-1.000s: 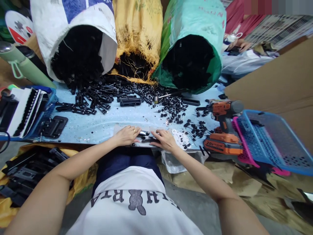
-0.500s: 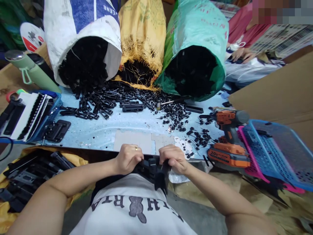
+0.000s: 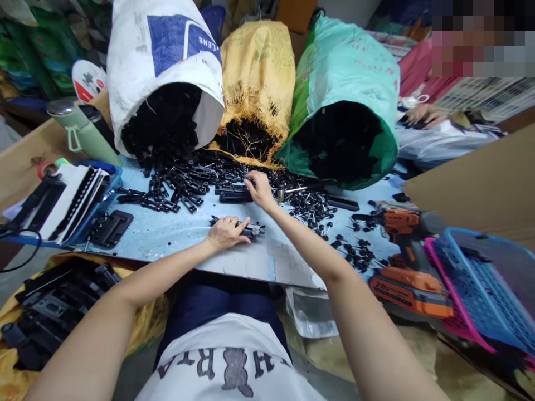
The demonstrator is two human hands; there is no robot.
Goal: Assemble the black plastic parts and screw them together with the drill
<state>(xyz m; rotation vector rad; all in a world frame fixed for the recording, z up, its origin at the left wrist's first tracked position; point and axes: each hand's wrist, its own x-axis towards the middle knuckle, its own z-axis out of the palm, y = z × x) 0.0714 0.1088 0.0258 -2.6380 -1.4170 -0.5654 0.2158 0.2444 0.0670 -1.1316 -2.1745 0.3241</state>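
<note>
On the grey cardboard at the table's front edge lies a long black plastic part (image 3: 256, 229). My left hand (image 3: 225, 234) is over it, fingers wrapped across the part and thumb along its near side. My right hand (image 3: 261, 190) reaches farther forward, its fingers curled together at the heap of small black parts (image 3: 204, 174). Whatever those fingertips grip is too small or hidden to make out. Just left of that hand are black elongated pieces (image 3: 233, 195) lying side by side. A metal-tipped tool (image 3: 296, 190) lies to its right.
White (image 3: 167, 61), yellow (image 3: 259, 67) and green (image 3: 351, 72) sacks spill black parts at the back. Loose screws (image 3: 311, 209) lie right of centre. An orange cordless drill (image 3: 412, 278) and blue basket (image 3: 480, 278) stand right. A co-worker's hand (image 3: 422, 116) shows at back right.
Both hands have gone from my lap, where they held a black part, up onto the table. The left is now over a black part on the cardboard; the right reaches the heap.
</note>
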